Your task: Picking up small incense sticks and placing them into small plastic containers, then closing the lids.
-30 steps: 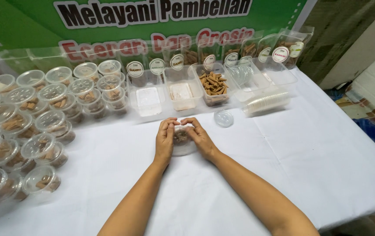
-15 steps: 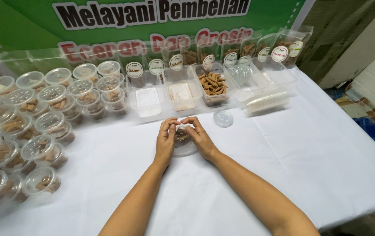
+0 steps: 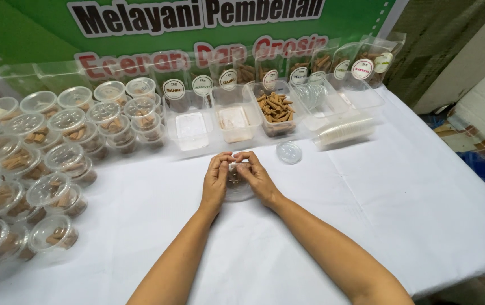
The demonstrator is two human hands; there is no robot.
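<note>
Lidded cups (image 3: 56, 186), round, clear plastic, brown sticks inside, are stacked and clustered at 9 to 10 o'clock of the hands on the white cloth of the worktop (image 3: 412, 214).

Centre: small clear cup (image 3: 237, 183) is held on the worktop between both hands, brown pieces visible inside. Left hand (image 3: 215, 182) is curled round its left side, fingertips bent in over the rim. Right hand (image 3: 258, 178) is curled the same way on the right side, fingertips meeting the left ones on top. Whether a lid is already under the fingers cannot be told.

Compared with a second ago: almost no change. Hands and cup are at the same spot, the same pinch is kept. Read as steady pressing at the rim, not a pick or a move.

At 12 o'clock: three rectangular clear tubs, the right tub (image 3: 276, 110) filled with brown sticks. At 1 o'clock, just beside the right hand: a loose round clear lid (image 3: 289, 152), lying flat. At 2 o'clock: a stack of lids (image 3: 344, 131) lying on its side, thin and glossy.
</note>
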